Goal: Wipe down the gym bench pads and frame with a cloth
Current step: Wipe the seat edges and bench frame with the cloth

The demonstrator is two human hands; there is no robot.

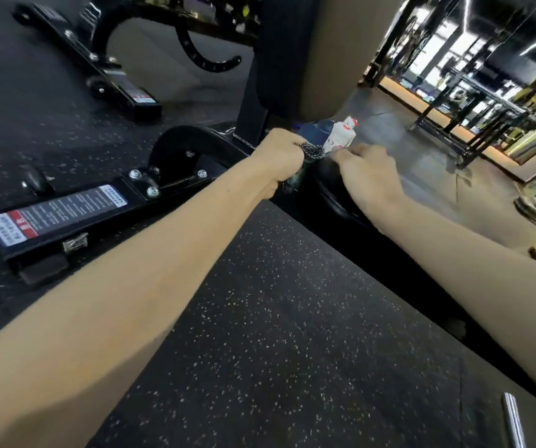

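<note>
Rubber flooring (276, 318), black with pale specks, spreads under a black bench frame (169, 176) bearing 1 warning label (56, 215). A tan pad (325, 59) rises at the frame's far end. Below the pad's lower edge, 2 bare hands meet. The left hand (281, 160) is fisted around a blue-and-white cloth (328, 137). The right hand (370, 179) touches the cloth's edge with bent fingertips; whether they pinch it is unclear.

Both hands meet at the black frame (176, 192). The left hand (281, 158) grips a blue-and-white cloth (328, 137) bunched against the frame. Just right of it, the right hand (370, 176) touches the cloth's white edge, perhaps pinching it. A tan pad (328, 59) rises above the frame, and a label (56, 215) sits on the frame's left leg.
</note>
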